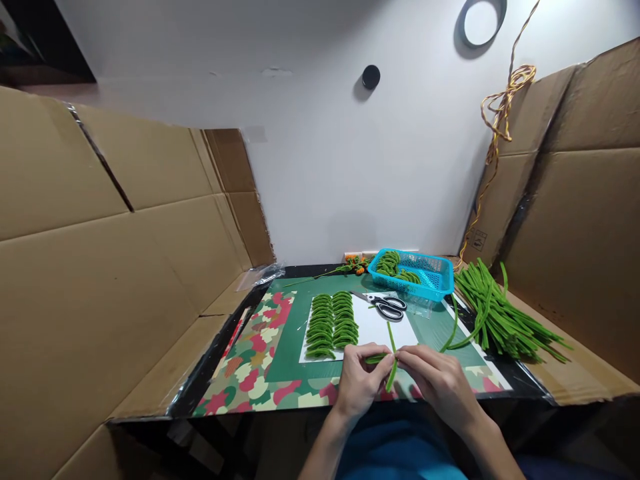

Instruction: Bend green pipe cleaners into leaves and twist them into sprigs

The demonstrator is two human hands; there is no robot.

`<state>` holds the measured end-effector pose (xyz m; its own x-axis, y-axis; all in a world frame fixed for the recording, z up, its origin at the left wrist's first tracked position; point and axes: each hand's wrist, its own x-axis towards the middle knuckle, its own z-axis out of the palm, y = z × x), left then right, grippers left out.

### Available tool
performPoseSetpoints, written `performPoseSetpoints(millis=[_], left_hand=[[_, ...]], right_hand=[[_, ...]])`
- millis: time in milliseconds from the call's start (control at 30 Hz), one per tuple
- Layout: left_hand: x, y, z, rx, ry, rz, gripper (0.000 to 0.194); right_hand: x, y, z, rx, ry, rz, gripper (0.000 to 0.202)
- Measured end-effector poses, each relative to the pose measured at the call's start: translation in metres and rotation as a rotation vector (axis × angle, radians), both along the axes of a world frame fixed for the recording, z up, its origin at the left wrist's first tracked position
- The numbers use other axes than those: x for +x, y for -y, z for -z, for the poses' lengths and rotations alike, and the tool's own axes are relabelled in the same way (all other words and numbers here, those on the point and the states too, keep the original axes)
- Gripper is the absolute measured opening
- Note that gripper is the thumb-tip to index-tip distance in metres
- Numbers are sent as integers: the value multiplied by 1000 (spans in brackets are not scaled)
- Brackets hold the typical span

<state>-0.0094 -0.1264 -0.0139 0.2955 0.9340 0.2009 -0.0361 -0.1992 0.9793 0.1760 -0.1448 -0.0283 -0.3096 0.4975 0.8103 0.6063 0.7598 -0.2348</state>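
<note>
My left hand [367, 375] pinches a folded green pipe cleaner [375, 359] near the table's front edge. Another stretch of green pipe cleaner [391, 337] stands upright between my hands, crossing the folded part, its lower end below my fingertips. The fingertips of my right hand [434, 375] are closed at that crossing; exactly what they grip is partly hidden. Just beyond, black-handled scissors [389, 308] lie partly on a white sheet [367, 333]. Two columns of curved green pipe cleaner pieces [320, 327] are laid out on the sheet's left side.
A blue plastic basket [440, 280] at the back holds more curved green pieces. Beside it lie orange-and-green flower stems [356, 264]. A pile of long green pipe cleaners [505, 317] is on the right. Cardboard walls [150, 280] flank the table, and a twisted cord [495, 127] hangs right.
</note>
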Motion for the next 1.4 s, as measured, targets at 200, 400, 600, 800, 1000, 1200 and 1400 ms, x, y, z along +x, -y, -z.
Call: performPoseSetpoints(millis=[200,400,600,800,1000,1200,1400], left_hand=[[2,0,-18,97,-62,-9,38],[4,3,-31,314,-196,-64,40],[3,-3,-23,545,-314,-81,21],[15,-26,-20,540,-286,-96,14],[19,-40,-15,39,-35,-69,37],[8,-39,-12,-89,28,50,41],[5,-31,-14,-85,29,72,37]], right_hand=[[-8,-9,2,-134,-166,-68,16],[-17,-11,1,-211,-311,-87,21],[-15,-16,-11,-760,-676,-307,43],[-2,-33,-23,-981,-797,-400,51],[7,-30,-11,-225,-440,33,15],[18,-36,-1,171,4,52,35],[17,-40,-9,227,137,16,26]])
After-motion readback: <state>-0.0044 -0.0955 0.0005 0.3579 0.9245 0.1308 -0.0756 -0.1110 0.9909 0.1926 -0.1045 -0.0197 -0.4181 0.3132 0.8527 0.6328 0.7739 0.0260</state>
